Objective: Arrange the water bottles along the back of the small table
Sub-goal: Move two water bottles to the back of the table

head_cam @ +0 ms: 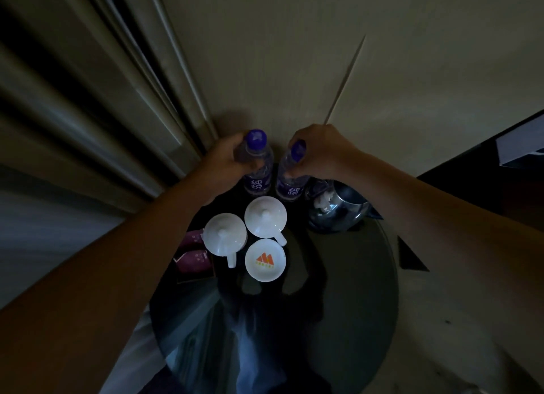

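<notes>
Two bottles (257, 184) (290, 189) crowd the table's (347, 276) back edge, left grip (223, 158) and right grip (323, 149) each clasping one.

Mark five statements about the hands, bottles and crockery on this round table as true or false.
1. The left hand grips the left bottle and the right hand grips the right bottle. True.
2. Both bottles lie on their sides. False: both stand cap up at the back of the table.
3. The kettle sits left of the bottles. False: it sits to their right.
4. The left cup and the right cup both carry lids. True.
5. The small dish holds a spoon. False: it shows only an orange logo.
</notes>
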